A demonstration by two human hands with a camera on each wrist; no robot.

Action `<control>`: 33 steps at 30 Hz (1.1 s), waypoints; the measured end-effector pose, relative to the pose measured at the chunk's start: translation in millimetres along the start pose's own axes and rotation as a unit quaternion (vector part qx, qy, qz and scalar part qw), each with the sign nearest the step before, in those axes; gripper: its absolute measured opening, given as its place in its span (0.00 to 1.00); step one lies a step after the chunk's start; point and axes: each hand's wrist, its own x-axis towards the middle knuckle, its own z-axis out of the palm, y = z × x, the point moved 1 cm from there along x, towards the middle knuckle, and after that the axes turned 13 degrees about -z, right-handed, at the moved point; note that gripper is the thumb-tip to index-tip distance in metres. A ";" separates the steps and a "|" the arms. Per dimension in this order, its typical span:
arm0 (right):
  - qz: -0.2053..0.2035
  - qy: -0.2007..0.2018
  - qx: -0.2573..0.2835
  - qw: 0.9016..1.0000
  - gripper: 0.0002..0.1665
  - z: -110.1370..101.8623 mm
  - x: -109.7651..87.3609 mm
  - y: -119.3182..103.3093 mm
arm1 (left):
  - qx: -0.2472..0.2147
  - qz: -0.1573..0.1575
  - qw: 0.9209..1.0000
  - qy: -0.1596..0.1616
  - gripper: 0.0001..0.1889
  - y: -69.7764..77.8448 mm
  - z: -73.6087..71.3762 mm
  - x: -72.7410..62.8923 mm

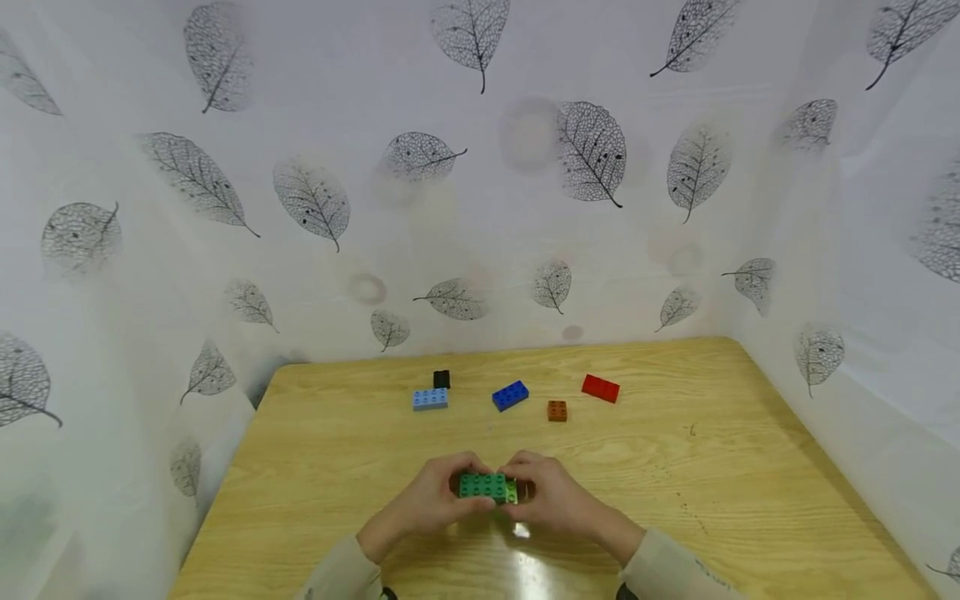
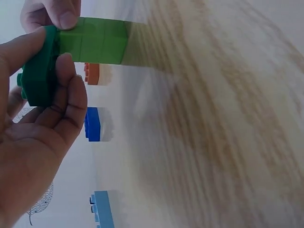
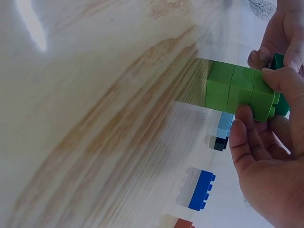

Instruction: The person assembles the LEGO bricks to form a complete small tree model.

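My left hand grips a dark green building brick, studs up, between thumb and fingers. Under its right end stands a light green stack of bricks, three layers tall on the table. Thumb and fingers of my right hand pinch the upper part of this stack. In the left wrist view the dark green brick meets the top of the light green stack and overhangs it toward my left palm. Whether the studs are fully pressed in, I cannot tell.
Beyond my hands on the wooden table lie a light blue brick, a black brick, a blue brick, a small orange-brown brick and a red brick. A leaf-patterned curtain encloses the back and sides.
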 end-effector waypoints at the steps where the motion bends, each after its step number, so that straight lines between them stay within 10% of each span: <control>1: 0.003 0.001 0.002 1.000 0.24 -0.1 0.2 -0.4 | 0.004 0.000 1.000 -0.003 0.13 0.5 -0.8 0.4; 33: -0.054 -0.006 -0.035 0.998 0.20 -0.3 0.3 1.1 | 0.019 -0.016 1.000 -0.002 0.12 3.5 0.2 -0.2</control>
